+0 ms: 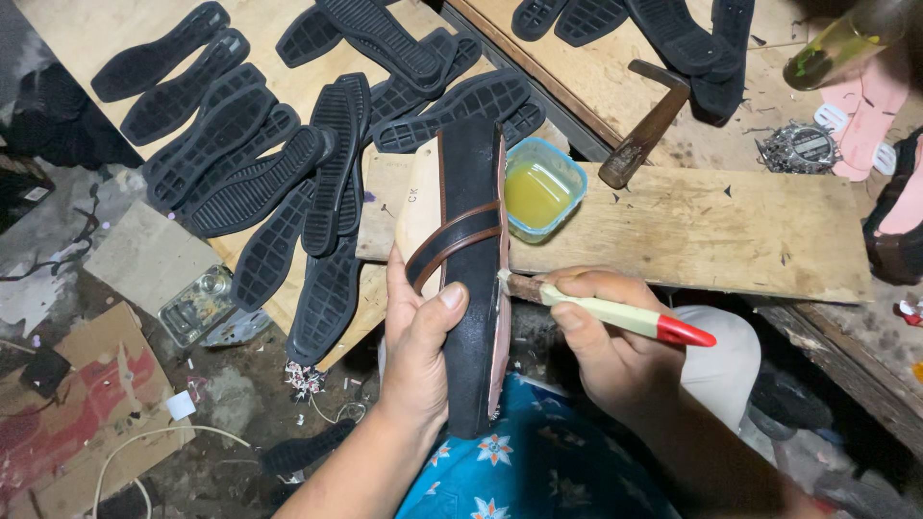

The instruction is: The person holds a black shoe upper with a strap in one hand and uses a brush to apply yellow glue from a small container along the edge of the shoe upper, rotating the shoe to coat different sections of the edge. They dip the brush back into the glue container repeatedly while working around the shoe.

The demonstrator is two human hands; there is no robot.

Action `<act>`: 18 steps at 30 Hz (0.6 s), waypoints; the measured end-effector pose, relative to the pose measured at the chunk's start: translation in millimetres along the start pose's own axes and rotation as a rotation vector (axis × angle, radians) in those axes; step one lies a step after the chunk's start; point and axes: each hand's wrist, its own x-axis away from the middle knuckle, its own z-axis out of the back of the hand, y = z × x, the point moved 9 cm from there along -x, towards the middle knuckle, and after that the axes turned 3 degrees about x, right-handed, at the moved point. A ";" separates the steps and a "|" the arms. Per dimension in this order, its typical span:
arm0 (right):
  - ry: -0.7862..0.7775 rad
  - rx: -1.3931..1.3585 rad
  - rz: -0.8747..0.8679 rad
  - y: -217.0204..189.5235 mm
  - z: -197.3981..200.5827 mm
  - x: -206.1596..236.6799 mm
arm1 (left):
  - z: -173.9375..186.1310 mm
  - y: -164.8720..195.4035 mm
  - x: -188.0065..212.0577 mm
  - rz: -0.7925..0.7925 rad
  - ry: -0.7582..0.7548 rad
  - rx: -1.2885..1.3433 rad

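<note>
The left hand (pixel 418 332) is clasping a black sandal (pixel 471 279) in a firm grip, thumb pressing across its upper face and fingers wrapping behind, so that the sandal is standing on edge above the person's lap, toe pointing away. Brown straps (pixel 457 245) are crossing its middle. The right hand (pixel 596 336) is pinching a cream-handled brush with a red end (pixel 625 315) in a clenched grip, its tip touching the sandal's pink side edge.

Just beyond the sandal, a wooden board (pixel 692 231) is serving as the surface, carrying a small blue tub of yellow glue (pixel 540 192) and a hammer (pixel 646 125) leaning nearby. Further left, many black rubber soles (pixel 269 163) are lying overlapped on a pale bench. Blue flowered cloth (pixel 538 461) is covering the person's lap.
</note>
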 end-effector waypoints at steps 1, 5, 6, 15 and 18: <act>-0.005 0.007 0.013 -0.4 -0.8 0.1 | -1.5 0.5 0.2 0.003 -0.005 -0.004; -0.029 0.012 0.034 -4.2 -4.4 0.5 | -0.3 2.5 -0.2 0.002 0.015 -0.012; -0.034 0.009 0.032 -4.9 -5.0 0.5 | 1.2 2.5 -0.9 0.000 0.027 -0.011; -0.080 -0.017 0.071 -13.0 -9.1 1.4 | 3.3 2.8 -3.2 -0.023 0.034 -0.032; -0.105 -0.022 0.044 -13.2 -11.3 2.5 | 5.3 2.5 -3.0 -0.025 0.046 -0.031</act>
